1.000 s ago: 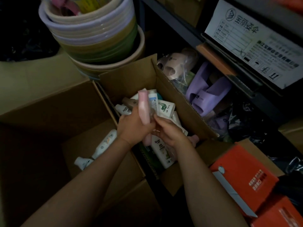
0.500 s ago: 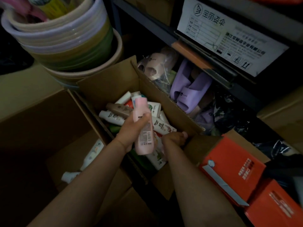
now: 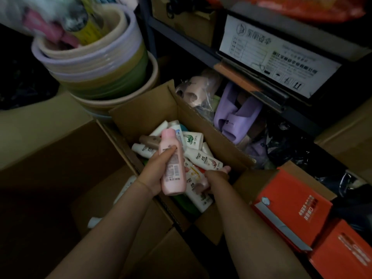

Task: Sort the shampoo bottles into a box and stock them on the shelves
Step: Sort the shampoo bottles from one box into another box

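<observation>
The open cardboard box (image 3: 203, 125) is hemmed in on every side: a stack of plastic basins (image 3: 96, 67) stands just behind its far flap, a dark metal shelf (image 3: 267, 97) with purple slippers (image 3: 235, 121) and bagged slippers runs along its right wall, and orange boxes (image 3: 289, 204) crowd its near right corner. On its left, touching its wall, is a larger, deeper carton (image 3: 66, 154) whose floor is mostly dark and open, with a white bottle (image 3: 128, 184) lying near its right wall. The small box is heaped with shampoo bottles (image 3: 203, 158) lying at all angles, filling most of its floor.

The left hand (image 3: 156, 170) grasps a pink bottle (image 3: 173, 168) held above the box's left wall, cap pointing away, label side up; the thumb lies across the label and the fingers wrap underneath. The right hand (image 3: 216, 178) is down inside the box at its near right corner, fingers curled in among the bottles; it touches them, and a pink shape sits under the fingers, but whether it is gripping one I cannot tell
</observation>
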